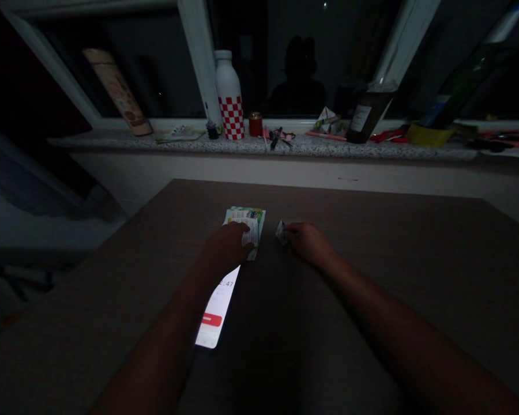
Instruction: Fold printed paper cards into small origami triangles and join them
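My left hand (pixel 225 245) rests on a small stack of printed paper slips (pixel 246 222) on the brown table (pixel 372 276), its fingers curled over the near edge of the slips. My right hand (pixel 308 241) lies just right of the stack, fingers pinched on a small folded piece of paper (pixel 281 231). A lit phone (pixel 217 311) lies face up on the table beside my left forearm, showing a red button.
A granite windowsill (pixel 285 147) runs along the back. On it stand a red-and-white checked bottle (pixel 229 98), a small red tin (pixel 255 124), a dark bottle (pixel 369 109), a green bottle (pixel 462 80), pens and clutter. The room is dark.
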`<action>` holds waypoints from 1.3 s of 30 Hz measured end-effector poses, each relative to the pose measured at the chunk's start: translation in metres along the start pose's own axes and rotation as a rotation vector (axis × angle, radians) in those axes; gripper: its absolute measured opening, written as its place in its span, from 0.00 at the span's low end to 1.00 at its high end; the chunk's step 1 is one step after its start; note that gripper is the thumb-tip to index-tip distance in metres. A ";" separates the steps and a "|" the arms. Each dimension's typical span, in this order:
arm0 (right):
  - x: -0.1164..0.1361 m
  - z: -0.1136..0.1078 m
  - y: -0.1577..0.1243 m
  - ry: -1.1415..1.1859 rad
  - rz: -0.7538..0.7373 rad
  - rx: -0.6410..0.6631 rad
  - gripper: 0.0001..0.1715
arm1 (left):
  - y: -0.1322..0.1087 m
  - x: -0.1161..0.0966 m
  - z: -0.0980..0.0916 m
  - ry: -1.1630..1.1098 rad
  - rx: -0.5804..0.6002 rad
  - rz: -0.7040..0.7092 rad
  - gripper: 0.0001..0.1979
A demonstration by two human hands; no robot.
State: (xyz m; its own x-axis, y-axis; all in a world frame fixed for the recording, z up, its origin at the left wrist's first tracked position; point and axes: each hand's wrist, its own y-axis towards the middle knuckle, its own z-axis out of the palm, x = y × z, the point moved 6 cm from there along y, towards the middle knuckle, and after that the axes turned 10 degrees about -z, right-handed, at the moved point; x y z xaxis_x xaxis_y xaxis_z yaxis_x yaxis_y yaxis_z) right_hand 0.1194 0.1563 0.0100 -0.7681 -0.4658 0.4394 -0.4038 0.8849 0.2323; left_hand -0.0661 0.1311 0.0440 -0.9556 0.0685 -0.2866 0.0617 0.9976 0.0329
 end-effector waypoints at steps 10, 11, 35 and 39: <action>-0.003 -0.008 -0.029 0.073 -0.007 -0.100 0.16 | 0.012 -0.003 0.014 0.051 0.062 0.040 0.10; -0.003 -0.007 -0.031 0.086 -0.007 -0.114 0.17 | 0.012 -0.003 0.013 0.061 0.064 0.036 0.10; -0.002 -0.032 -0.086 0.948 0.099 -0.397 0.29 | -0.052 -0.081 -0.041 -0.765 -0.205 0.079 0.05; -0.007 -0.037 -0.109 1.181 0.129 -0.335 0.30 | -0.062 -0.113 -0.004 -1.000 0.067 0.071 0.04</action>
State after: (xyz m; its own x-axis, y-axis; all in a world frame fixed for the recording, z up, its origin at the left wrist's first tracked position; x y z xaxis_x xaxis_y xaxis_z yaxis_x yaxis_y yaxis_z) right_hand 0.1874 0.0635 0.0134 0.1974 -0.2441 0.9495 -0.0772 0.9616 0.2633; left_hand 0.0370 0.0614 0.0780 -0.2703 0.0771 -0.9597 0.1544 0.9874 0.0359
